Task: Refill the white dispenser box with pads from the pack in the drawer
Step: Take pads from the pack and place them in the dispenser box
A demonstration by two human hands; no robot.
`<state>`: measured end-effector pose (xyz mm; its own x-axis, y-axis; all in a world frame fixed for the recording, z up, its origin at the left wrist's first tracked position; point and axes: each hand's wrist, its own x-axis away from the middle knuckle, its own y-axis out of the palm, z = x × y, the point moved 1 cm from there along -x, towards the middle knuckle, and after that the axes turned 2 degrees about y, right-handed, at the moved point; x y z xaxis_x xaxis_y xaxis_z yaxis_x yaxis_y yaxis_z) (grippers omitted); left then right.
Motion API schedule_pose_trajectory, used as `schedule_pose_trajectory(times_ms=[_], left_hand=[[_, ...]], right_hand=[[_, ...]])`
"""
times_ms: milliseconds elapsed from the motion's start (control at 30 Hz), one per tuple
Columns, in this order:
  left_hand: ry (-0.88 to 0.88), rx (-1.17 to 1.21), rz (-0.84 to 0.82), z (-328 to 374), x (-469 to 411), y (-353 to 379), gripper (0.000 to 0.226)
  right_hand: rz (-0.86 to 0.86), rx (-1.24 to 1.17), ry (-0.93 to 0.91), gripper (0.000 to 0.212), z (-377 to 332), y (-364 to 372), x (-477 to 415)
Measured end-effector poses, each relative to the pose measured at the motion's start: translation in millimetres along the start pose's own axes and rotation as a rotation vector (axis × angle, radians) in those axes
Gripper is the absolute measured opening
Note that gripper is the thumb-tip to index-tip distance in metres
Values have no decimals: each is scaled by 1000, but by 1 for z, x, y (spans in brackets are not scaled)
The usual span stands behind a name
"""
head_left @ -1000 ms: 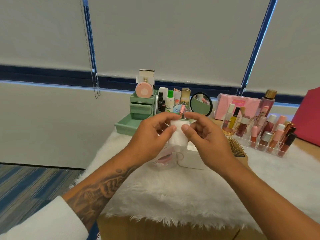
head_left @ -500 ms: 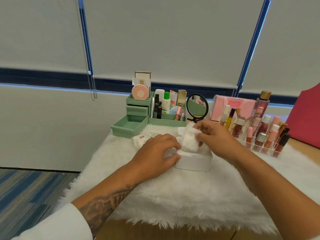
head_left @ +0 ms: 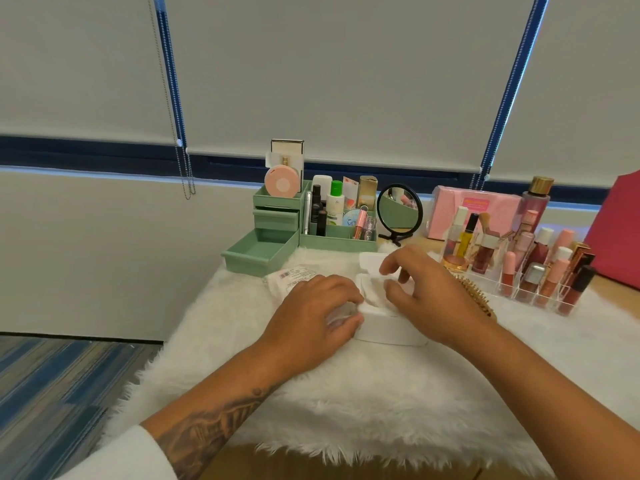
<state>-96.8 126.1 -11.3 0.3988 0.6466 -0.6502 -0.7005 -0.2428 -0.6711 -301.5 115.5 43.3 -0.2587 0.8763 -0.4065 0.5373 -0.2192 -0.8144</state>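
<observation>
Here, left hand (head_left: 313,311) grip clamping dispenser box (head_left: 388,329), right hand (head_left: 424,289) grip spread over pads (head_left: 372,289)

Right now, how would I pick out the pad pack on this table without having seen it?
Start at the green organiser at the back of the white fur mat; its bottom drawer is pulled open. Just in front of that drawer, beyond the left hand, lies the pad pack. It is the only soft, crinkled wrapper with a printed label; the white dispenser box beside it is rigid.
</observation>
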Motion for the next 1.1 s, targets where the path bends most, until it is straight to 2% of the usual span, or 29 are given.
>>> schedule_pose_trajectory(times_ms=[67, 167, 300, 400, 600, 867, 933, 1100], left_hand=[[8, 3, 7, -1, 0, 1, 24], [9, 15, 11, -2, 0, 2, 25], [18, 14, 15, -3, 0, 2, 23], [19, 15, 13, -4, 1, 2, 25], [15, 25, 13, -3, 1, 2, 26], [-13, 13, -38, -1, 0, -3, 32], [-5, -3, -77, -2, 0, -8, 35], [-12, -96, -132, -9, 6, -30, 53]], right_hand=[[-61, -36, -120, 10, 0, -1, 10], [-202, 36, -203, 31, -1, 1, 20], [-252, 218, -282, 51, -4, 4, 18], [-235, 260, -347, 44, -8, 8, 14], [-239, 183, -304, 50, -6, 9, 14], [-332, 180, -217, 79, -1, 9, 10], [-305, 165, -218, 75, 0, 9, 13], [-206, 88, -172, 47, 0, 8, 18]])
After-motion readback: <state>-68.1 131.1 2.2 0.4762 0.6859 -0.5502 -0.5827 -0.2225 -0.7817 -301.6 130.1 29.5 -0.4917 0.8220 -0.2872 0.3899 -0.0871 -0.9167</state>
